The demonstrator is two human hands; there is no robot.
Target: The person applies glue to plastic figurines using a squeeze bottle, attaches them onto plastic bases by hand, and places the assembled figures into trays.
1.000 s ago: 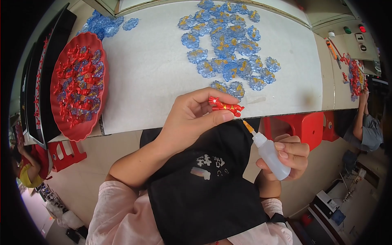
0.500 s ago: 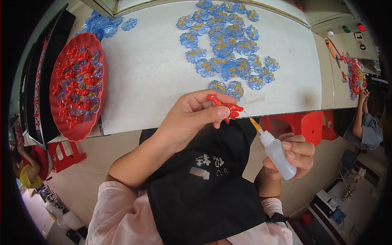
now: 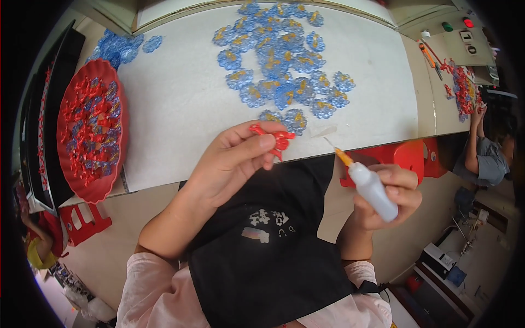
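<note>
The white squeeze bottle (image 3: 373, 191) with an orange nozzle, unlabelled as far as shows, sits in the right hand (image 3: 385, 199) below the table (image 3: 180, 109) edge. At the table's far right corner stands a pale control box (image 3: 465, 41) with a green and a red round button and two small dark-marked square labels. No screens show.

A sheet (image 3: 180, 104) lies on the table (image 3: 421, 82). A flower pile (image 3: 284, 60) sits on its far right part, a smaller pile (image 3: 117, 46) at its far left corner. The bowl (image 3: 68, 175) stands left of the sheet, parts (image 3: 90, 126) in it.
</note>
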